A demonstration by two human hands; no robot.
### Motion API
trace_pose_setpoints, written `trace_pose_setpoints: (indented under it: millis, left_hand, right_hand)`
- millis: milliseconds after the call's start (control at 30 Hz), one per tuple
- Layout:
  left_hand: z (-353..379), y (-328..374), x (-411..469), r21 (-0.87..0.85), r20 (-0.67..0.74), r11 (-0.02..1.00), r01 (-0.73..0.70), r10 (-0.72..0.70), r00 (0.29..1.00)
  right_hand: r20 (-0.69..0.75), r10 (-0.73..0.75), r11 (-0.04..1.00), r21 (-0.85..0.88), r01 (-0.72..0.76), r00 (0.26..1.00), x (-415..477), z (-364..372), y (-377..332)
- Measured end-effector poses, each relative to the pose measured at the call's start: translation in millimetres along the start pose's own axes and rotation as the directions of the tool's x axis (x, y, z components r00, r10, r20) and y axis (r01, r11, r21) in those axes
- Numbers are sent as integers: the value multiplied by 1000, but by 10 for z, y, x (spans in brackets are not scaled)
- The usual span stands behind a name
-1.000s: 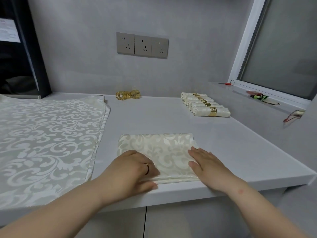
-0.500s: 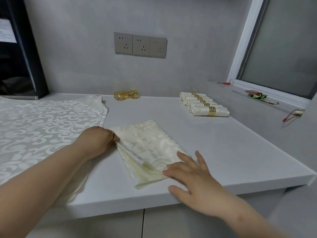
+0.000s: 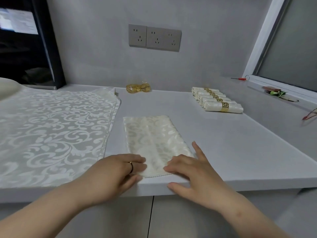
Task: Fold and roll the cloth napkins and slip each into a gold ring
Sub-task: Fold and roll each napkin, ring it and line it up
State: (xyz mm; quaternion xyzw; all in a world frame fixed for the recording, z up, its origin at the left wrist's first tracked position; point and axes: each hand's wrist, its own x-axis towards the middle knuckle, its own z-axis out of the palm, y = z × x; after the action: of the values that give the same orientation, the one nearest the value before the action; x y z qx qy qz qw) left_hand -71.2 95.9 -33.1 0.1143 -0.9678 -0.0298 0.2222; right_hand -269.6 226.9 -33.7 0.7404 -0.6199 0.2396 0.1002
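Note:
A folded cream damask napkin [image 3: 154, 140] lies flat on the grey counter, its long side running away from me. My left hand [image 3: 116, 170] rests on its near left corner, fingers fairly straight, thumb at the counter edge. On the near right corner lies my right hand [image 3: 190, 176], fingers spread and flat, thumb over the counter edge. Loose gold rings [image 3: 138, 88] sit by the back wall. Several rolled napkins in gold rings [image 3: 217, 101] lie in a row at the back right.
A stack of unfolded damask napkins [image 3: 51, 131] covers the counter's left part. The counter's front edge [image 3: 248, 184] runs right under my hands. A dark appliance [image 3: 25, 48] stands back left; a window sill [image 3: 281, 90] with small items runs along the right.
The napkin has been turned from lying crosswise, through a diagonal, to lying lengthwise away from me. Both hands came back to its near edge and press it flat.

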Motion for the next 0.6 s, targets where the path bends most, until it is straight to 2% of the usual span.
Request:
trace_pose_setpoints:
  millis: [100, 167, 267, 367, 600]
  left_hand:
    - [2, 8, 1, 24, -83, 999, -29, 31, 996]
    - [-40, 13, -8, -14, -75, 999, -35, 33, 997]
    - [-99, -59, -92, -184, -60, 983, -13, 2, 998]
    - [-149, -162, -245, -279, -81, 960, 5, -28, 996]
    - [-192, -142, -458, -285, -41, 958, 2, -14, 999]
  right_hand:
    - [-26, 15, 1000, 25, -14, 1000, 3, -36, -1]
    - [-24, 8, 1000, 5, -7, 1000, -1, -51, 5]
    - [-15, -9, 999, -32, 8, 1000, -56, -46, 32]
    - [-19, 4, 999, 38, -3, 1000, -139, -43, -1]
    - [-175, -17, 995, 93, 33, 984, -206, 125, 16]
